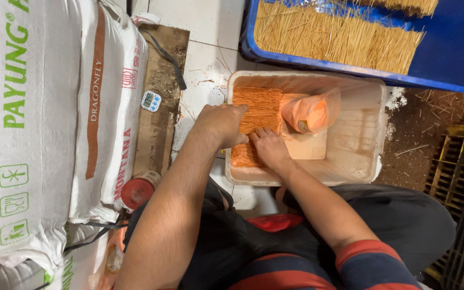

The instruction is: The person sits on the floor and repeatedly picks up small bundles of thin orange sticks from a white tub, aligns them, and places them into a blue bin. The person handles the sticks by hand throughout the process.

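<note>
both hands down in the pale plastic tub point(358, 102), pressing flat on one bed of orange-dusted thin sticks point(259, 110) along its left wall, seemingly to roll the sticks in powder. left hand point(222, 124) spread and palm-down, right hand point(268, 147) loosely curled on the sticks, gripping nothing. one bag of orange powder point(310, 111) propped right of these. beyond, one blue tray point(457, 48) with two rows of bare sticks; two white sacks point(55, 107) at left.

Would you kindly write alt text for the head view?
Both hands, left hand and right hand, press on orange-coated sticks inside a pale tub. A bag of orange powder lies in it; uncoloured sticks fill a blue tray.
</note>
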